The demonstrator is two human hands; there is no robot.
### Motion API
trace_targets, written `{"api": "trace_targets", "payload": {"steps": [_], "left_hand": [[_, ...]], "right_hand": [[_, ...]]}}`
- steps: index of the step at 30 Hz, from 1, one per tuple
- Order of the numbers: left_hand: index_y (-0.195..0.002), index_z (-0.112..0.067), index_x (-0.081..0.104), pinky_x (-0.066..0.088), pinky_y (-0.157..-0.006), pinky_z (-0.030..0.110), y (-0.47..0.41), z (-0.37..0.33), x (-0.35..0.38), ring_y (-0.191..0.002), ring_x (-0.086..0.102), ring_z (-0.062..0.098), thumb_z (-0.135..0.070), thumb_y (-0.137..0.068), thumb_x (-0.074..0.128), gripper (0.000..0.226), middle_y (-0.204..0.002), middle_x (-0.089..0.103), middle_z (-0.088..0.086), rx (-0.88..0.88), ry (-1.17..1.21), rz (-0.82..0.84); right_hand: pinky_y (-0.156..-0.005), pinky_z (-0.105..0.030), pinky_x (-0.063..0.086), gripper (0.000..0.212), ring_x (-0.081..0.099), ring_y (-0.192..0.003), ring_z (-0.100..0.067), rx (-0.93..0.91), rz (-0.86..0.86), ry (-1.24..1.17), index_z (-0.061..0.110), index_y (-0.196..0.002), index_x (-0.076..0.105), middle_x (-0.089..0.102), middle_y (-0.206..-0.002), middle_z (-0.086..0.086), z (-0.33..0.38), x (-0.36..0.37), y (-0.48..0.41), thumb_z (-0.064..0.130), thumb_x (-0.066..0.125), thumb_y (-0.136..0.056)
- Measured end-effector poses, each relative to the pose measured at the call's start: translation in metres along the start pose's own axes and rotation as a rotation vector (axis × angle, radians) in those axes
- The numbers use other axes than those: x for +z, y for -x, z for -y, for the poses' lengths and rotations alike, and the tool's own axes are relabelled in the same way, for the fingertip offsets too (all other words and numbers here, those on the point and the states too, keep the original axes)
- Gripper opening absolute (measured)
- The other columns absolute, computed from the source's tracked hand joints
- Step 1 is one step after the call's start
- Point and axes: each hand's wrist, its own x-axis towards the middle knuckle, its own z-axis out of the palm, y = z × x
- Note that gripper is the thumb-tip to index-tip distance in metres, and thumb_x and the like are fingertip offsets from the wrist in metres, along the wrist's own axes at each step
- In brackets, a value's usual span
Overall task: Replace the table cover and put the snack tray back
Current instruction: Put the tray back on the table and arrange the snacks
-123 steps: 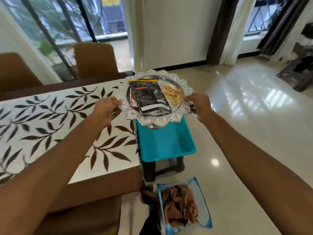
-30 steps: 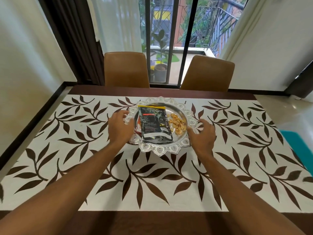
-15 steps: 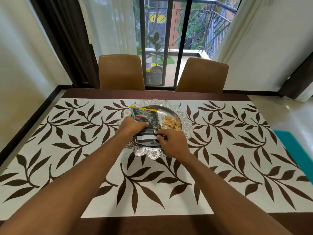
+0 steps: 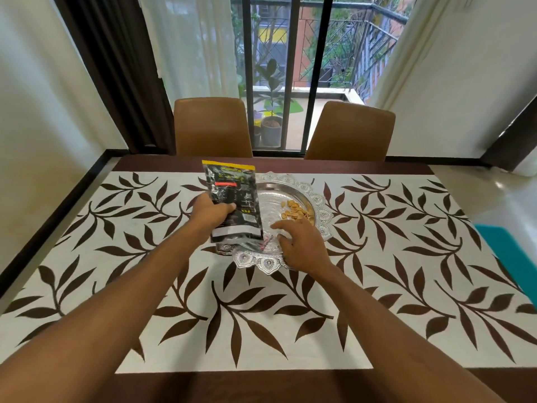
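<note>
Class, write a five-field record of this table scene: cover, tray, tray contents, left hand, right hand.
Cover: table cover, white with brown leaves, spread flat.
Tray: silver tray resting on the cover.
Tray contents: snack pieces, pale yellow, on its right side.
Left hand: left hand grips a black snack packet held up over the tray's left edge.
Right hand: right hand, fingers relaxed, over the tray's near rim, holding nothing.

A dark brown wooden surface [image 4: 261, 386] carries a white rectangular cloth cover with brown leaf sprigs [image 4: 290, 315], lying flat. On the cover sits a round silver metal tray with a scalloped embossed rim [image 4: 323, 211]. The cover spreads left, right and nearer of the tray; bare wood shows just behind the tray and well in front of it.
</note>
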Motion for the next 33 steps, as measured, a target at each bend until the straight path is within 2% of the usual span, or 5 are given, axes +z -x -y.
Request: {"api": "trace_targets", "payload": {"steps": [5,11,17,24,33], "left_hand": [[-0.112,-0.013,0.064,0.054,-0.089,0.039,-0.008,-0.003,-0.025,-0.099,0.067,0.028,-0.013,-0.086,0.075,0.028,-0.104,0.070,0.006,0.052,0.090,-0.160],[-0.121,-0.016,0.063,0.052,-0.095,0.040,-0.015,-0.015,-0.027,-0.103,0.065,0.023,-0.012,-0.090,0.071,0.033,-0.106,0.068,-0.001,0.130,0.027,-0.140],[-0.123,-0.018,0.060,0.051,-0.099,0.046,-0.019,-0.019,-0.022,-0.107,0.064,0.024,-0.016,-0.089,0.072,0.037,-0.116,0.069,0.002,0.215,-0.047,-0.102],[-0.127,-0.019,0.058,0.050,-0.099,0.045,-0.017,-0.017,-0.025,-0.109,0.063,0.022,-0.015,-0.090,0.071,0.039,-0.118,0.068,0.001,0.279,-0.037,-0.140],[-0.129,-0.021,0.057,0.050,-0.099,0.041,-0.016,-0.028,-0.023,-0.110,0.062,0.019,-0.017,-0.091,0.070,0.040,-0.113,0.067,-0.005,0.382,-0.005,-0.180]], "right_hand": [[-0.101,-0.028,0.032,0.024,0.050,-0.123,-0.018,0.039,0.013,-0.033,0.022,-0.117,0.072,0.067,-0.125,0.003,-0.001,0.002,-0.022,0.017,0.065,-0.095],[-0.107,-0.040,0.040,0.033,0.053,-0.125,-0.023,0.016,0.114,0.041,0.021,-0.125,0.070,0.066,-0.132,-0.001,0.009,0.007,-0.060,0.017,0.064,-0.093],[-0.077,-0.029,0.042,0.027,0.059,-0.096,-0.016,-0.091,0.338,0.111,0.023,-0.114,0.076,0.064,-0.105,0.000,0.023,0.019,-0.054,0.031,0.068,-0.090],[-0.072,-0.027,0.039,0.023,0.061,-0.088,-0.016,0.081,0.205,0.038,0.022,-0.105,0.076,0.062,-0.093,0.001,0.023,0.030,-0.042,0.028,0.078,-0.083],[-0.094,-0.035,0.057,0.033,0.066,-0.095,-0.012,0.241,0.077,-0.185,0.011,-0.109,0.078,0.075,-0.111,-0.004,0.038,0.036,-0.079,-0.008,0.059,-0.089]]}}
